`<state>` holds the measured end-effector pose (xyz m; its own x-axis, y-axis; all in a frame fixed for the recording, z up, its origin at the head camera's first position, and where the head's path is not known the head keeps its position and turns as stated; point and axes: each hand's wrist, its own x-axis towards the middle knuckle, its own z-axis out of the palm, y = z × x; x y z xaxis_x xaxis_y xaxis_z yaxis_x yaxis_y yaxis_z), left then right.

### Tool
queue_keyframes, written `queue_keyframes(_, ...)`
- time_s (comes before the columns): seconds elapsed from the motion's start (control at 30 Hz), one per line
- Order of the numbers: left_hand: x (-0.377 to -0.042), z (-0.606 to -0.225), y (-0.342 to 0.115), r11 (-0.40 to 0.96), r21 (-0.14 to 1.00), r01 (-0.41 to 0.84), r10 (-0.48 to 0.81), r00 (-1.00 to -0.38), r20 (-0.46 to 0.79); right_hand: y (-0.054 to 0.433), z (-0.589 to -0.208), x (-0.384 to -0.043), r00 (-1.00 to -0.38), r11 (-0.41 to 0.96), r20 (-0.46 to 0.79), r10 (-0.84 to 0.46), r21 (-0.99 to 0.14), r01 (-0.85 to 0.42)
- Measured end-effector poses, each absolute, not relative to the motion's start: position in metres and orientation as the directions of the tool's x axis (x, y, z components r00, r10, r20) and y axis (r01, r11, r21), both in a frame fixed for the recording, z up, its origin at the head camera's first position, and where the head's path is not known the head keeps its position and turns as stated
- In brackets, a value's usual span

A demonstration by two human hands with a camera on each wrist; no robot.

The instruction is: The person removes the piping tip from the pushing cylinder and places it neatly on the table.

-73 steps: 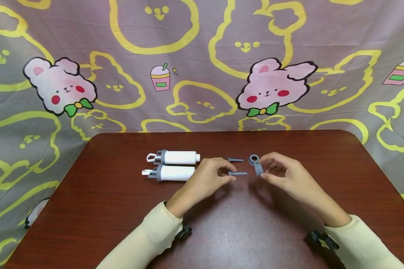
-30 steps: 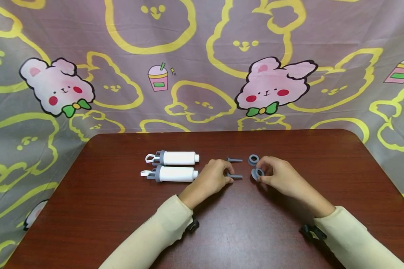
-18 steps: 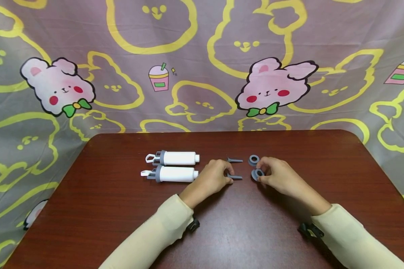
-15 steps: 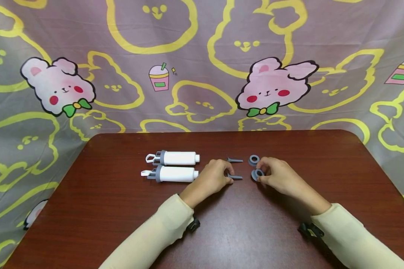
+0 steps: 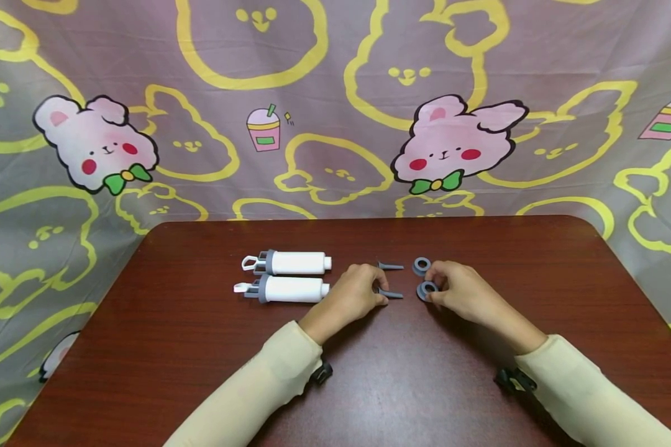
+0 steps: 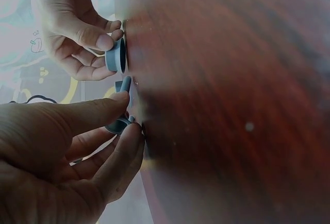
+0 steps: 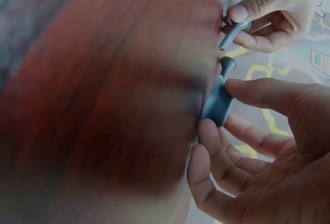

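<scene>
My left hand point(image 5: 353, 292) pinches a small grey funnel-shaped nozzle point(image 5: 392, 295) between thumb and fingers, low at the table; its thin stem points right. My right hand point(image 5: 466, 292) holds a grey flanged ring cap point(image 5: 421, 292) by its edge, thumb on the near side. In the right wrist view the thumb and fingertips grip this ring cap point(image 7: 219, 104). A second nozzle point(image 5: 392, 267) lies just behind the first. Behind the held cap, a second grey ring cap point(image 5: 416, 269) sits on the table, close to my right fingertips.
Left of my left hand, two white plunger-type barrels lie side by side, a far barrel point(image 5: 299, 262) and a near barrel point(image 5: 293, 289), with grey collars and white pull handles. All sit on a dark brown wooden table point(image 5: 391, 385). A patterned cloth point(image 5: 335, 74) hangs behind it.
My right hand has lowered the ring cap from a raised, edge-on tilt to nearly flat beside the other cap. My left hand has brought its nozzle down and slightly left. Recent movement is slight.
</scene>
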<state>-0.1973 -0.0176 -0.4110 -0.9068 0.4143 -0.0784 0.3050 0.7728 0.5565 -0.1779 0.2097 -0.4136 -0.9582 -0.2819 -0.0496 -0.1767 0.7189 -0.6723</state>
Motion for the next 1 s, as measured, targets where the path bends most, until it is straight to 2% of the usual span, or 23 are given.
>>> queue_keyframes(1.0, -0.2002, -0.4113, -0.0142, 0.779, 0.536, 0.326, 0.434, -0.897, -0.086, 0.2121, -0.4153, -0.1808, -0.960, 0.707, -0.072, -0.270, -0.692, -0.147)
